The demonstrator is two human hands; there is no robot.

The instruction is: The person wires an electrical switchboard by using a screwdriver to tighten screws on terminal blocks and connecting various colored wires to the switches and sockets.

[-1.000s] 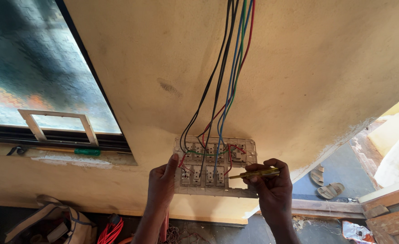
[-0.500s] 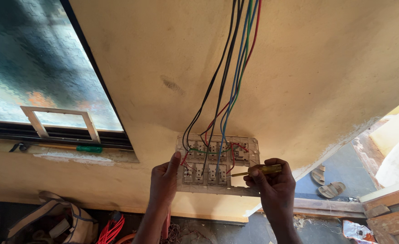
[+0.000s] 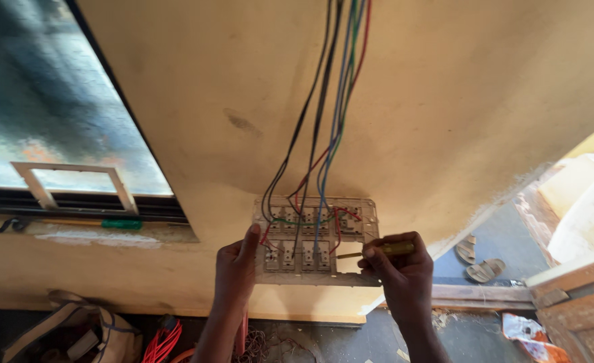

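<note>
A pale switch plate seen from its back hangs on several coloured wires that come down the beige wall. My left hand grips the plate's left edge, thumb up along its side. A yellow-handled screwdriver sits in my right hand, and its tip points left into the terminals on the right half of the plate. Red, black, blue and green wires run into the switch backs.
A frosted window fills the upper left, with a white frame piece and a green-handled tool on its sill. Below lie a bag and red wire coils. Sandals rest on the floor at right, beside wooden planks.
The view has shifted slightly; both hands and the plate sit a little lower in the frame. The screwdriver stays at the plate's right side.
</note>
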